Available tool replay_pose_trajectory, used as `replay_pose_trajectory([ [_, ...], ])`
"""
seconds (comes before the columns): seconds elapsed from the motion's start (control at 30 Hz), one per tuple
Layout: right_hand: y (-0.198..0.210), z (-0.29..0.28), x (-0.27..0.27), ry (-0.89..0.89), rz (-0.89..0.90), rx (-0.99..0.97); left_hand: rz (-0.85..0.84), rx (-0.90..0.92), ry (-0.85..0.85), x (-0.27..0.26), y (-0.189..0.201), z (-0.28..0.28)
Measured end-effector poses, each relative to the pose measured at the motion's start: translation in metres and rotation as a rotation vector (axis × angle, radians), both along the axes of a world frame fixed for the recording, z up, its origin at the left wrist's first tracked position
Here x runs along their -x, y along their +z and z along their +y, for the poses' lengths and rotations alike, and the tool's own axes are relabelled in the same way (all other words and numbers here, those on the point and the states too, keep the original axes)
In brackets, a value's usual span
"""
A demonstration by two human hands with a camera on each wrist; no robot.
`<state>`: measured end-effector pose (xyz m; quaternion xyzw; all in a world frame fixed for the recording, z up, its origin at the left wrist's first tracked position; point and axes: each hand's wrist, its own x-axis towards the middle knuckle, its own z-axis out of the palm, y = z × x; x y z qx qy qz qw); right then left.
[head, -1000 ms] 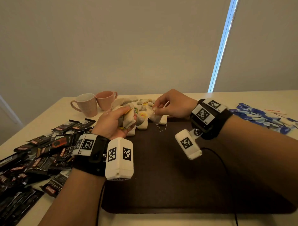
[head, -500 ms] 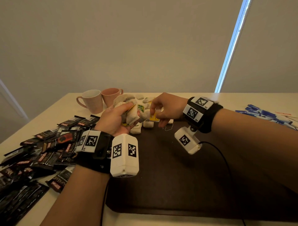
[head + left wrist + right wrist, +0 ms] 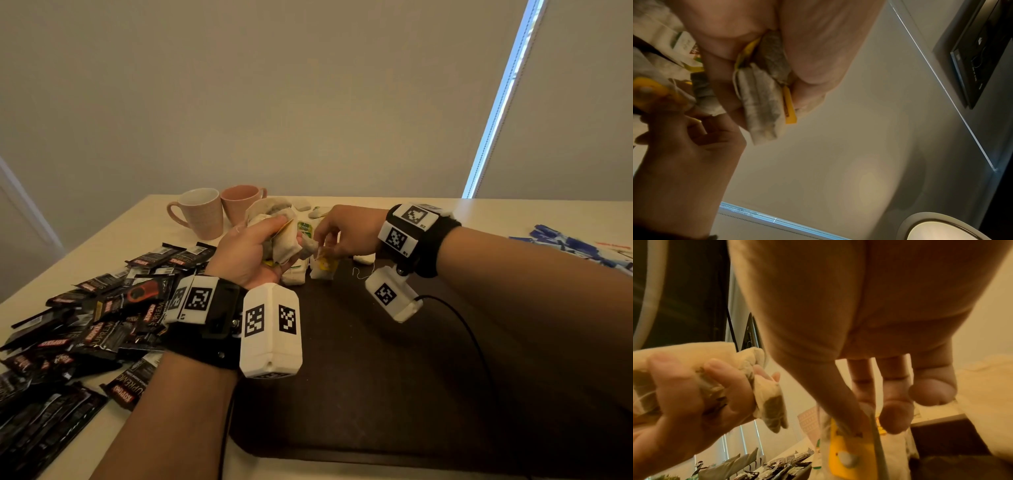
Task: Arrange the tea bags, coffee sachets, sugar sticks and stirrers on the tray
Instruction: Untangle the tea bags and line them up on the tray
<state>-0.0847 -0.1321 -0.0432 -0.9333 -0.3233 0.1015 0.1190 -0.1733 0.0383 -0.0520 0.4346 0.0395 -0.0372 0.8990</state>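
left hand (image 3: 255, 251): fingers curled round a bunch of tea bags (image 3: 279, 231), held up over the tray's far left corner; the left wrist view shows several bags squeezed together with a yellow tag sticking out.
right hand (image 3: 346, 233): thumb and fingers pinched on one tea bag with a yellow tag (image 3: 323, 265), at the tray's far edge, just beside the bunch.
tray (image 3: 394, 377): dark, mostly bare; a few tea bags stand along its far edge, with a loose string (image 3: 359, 272) beside them.
coffee sachets (image 3: 102, 318): heaped on the surface left of the tray, none on it.
sugar sticks (image 3: 575, 246): blue, on the surface far right, well apart from the tray.
stirrers: cannot tell; nothing clearly reads as one.
mugs (image 3: 219, 212): two, behind the left hand.
risk, tangle: strings and tags in the bunch may snag, so pulling one bag could drag out others.
risk, drop: the bunch is crowded, and loosening the left hand could spill bags off the tray.
risk, tear: the thin paper bags are squeezed hard, and a sharp tug on a string could rip one.
risk, knock: the left hand works near the mugs and the standing bags, which a sweep could topple.
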Motion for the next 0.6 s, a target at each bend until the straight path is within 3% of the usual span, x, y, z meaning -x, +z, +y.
replay_pose_trajectory([
  [0.6,-0.011,0.018,-0.023,-0.149,-0.155,0.085,0.006,0.02,0.023,0.0,0.0,0.001],
])
